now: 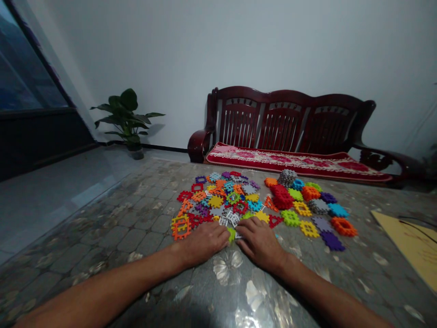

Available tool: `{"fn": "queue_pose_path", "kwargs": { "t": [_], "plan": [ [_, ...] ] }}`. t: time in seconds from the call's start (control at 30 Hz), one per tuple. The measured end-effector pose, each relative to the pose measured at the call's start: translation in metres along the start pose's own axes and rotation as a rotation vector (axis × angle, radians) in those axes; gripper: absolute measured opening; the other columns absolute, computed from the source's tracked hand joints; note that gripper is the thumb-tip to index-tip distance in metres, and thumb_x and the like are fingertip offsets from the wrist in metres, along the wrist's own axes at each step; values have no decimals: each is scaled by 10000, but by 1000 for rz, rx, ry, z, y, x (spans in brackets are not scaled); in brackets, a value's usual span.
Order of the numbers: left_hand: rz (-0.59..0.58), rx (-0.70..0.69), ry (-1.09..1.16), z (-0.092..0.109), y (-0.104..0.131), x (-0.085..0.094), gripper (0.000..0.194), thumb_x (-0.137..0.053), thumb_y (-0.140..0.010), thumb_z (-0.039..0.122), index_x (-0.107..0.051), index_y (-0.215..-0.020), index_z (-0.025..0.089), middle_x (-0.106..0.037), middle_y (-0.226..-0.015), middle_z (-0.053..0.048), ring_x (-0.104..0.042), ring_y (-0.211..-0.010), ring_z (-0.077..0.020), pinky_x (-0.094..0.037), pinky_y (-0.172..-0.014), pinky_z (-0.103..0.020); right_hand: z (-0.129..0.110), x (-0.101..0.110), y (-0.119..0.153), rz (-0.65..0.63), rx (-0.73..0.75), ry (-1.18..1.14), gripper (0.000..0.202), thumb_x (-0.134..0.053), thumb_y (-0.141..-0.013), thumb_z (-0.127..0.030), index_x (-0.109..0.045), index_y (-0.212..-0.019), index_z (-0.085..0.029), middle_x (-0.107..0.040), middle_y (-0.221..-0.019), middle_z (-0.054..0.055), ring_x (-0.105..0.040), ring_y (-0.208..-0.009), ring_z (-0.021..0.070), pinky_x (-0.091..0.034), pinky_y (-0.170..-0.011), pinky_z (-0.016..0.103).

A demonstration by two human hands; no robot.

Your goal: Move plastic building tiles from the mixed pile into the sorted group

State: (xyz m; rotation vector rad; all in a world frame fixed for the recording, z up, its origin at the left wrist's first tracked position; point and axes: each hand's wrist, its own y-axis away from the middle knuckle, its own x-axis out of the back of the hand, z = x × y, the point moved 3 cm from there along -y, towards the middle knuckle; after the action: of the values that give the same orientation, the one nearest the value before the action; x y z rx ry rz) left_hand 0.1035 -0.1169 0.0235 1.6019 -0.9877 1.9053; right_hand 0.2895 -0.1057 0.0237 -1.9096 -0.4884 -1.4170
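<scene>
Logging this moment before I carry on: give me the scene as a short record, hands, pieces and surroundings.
left hand: near edge of mixed pile; grip unclear
right hand: same edge; grip unclear
between hands: lime-green piece
pile: loose toothed pieces, many colours
right of pile: separate groups, including red stack
far right: yellow sheet
surface: patterned tabletop
behind: wooden bench, potted plant

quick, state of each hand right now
Left hand: palm down at the colourful pile; grip unclear.
Right hand: palm down there too; grip unclear.

Dark wooden bench [283, 123] against pale wall [273, 41], potted plant [128, 118] near dim window [27, 68].
</scene>
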Motion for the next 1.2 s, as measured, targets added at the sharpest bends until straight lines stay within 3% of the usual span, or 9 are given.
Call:
{"fn": "queue_pose_path", "kwargs": {
  "t": [0.1,0.23,0.4,0.5,0.57,0.7,0.87,0.97,1.2],
  "plan": [
    [76,59,69,-8,-8,5,274,-402,-985,294,-628,-863,197,-666,-812,-60,-612,-784,-176,-475,-764,-283,1,-5,-3,38,68,53,150,-532,-933,-240,-656,-1009,-205,-665,-996,87,-546,-932,227,-481,-772,339],
    [166,271,255,-29,-23,11,279,-409,-967,301,-637,-837,208,-679,-805,-44,-616,-741,-171,-453,-709,-269,12,-8,-6,85,61,103,131,-533,-922,-175,-657,-955,-202,-663,-943,78,-562,-878,214,-474,-710,299],
    [398,552,482,-69,-41,20,273,-509,-897,362,-632,-694,225,-622,-655,-19,-580,-647,-186,-432,-660,-281,42,2,-30,219,-188,-96,179,-496,-920,-181,-672,-896,-209,-659,-857,48,-608,-770,176,-481,-679,272],
    [522,601,533,-88,-50,29,178,-604,-835,383,-687,-818,226,-662,-739,-39,-617,-785,-226,-457,-749,-300,61,7,-53,295,-317,-200,167,-531,-888,-191,-691,-839,-197,-683,-811,49,-634,-788,194,-503,-724,301],
    [520,582,520,-89,-52,32,205,-637,-816,360,-693,-964,229,-693,-899,-62,-620,-936,-244,-457,-850,-318,71,8,-64,316,-364,-258,170,-554,-875,-211,-701,-958,-189,-713,-915,69,-653,-859,209,-518,-784,330],
    [385,398,284,-55,-49,31,353,-602,-862,329,-619,-1203,239,-646,-1188,-100,-549,-1154,-261,-389,-1033,-426,85,0,-62,317,-363,-243,344,-523,-908,-293,-622,-1212,-166,-676,-1165,120,-617,-1075,248,-483,-947,409],
    [126,-175,187,22,-48,7,532,-617,-823,554,-579,-1280,284,-521,-1395,-97,-382,-1355,-301,-277,-1131,-497,97,-19,-45,274,-352,-279,396,-394,-964,-366,-617,-1232,-179,-653,-1231,125,-573,-1161,252,-395,-1056,440],
    [103,-188,158,41,-56,-2,645,-617,-789,618,-535,-1341,293,-393,-1493,-125,-314,-1393,-329,-234,-1147,-525,109,-21,-45,246,-388,-448,464,-364,-956,-463,-663,-1170,-180,-666,-1222,120,-572,-1176,267,-383,-1072,452],
    [68,-211,26,49,-78,-15,565,-526,-859,600,-520,-1352,324,-503,-1377,-117,-383,-1325,-315,-234,-1119,-573,127,-11,-55,165,-459,-682,512,-374,-916,-563,-714,-1059,-208,-700,-1157,69,-602,-1133,262,-423,-1045,453]
  ]
}}
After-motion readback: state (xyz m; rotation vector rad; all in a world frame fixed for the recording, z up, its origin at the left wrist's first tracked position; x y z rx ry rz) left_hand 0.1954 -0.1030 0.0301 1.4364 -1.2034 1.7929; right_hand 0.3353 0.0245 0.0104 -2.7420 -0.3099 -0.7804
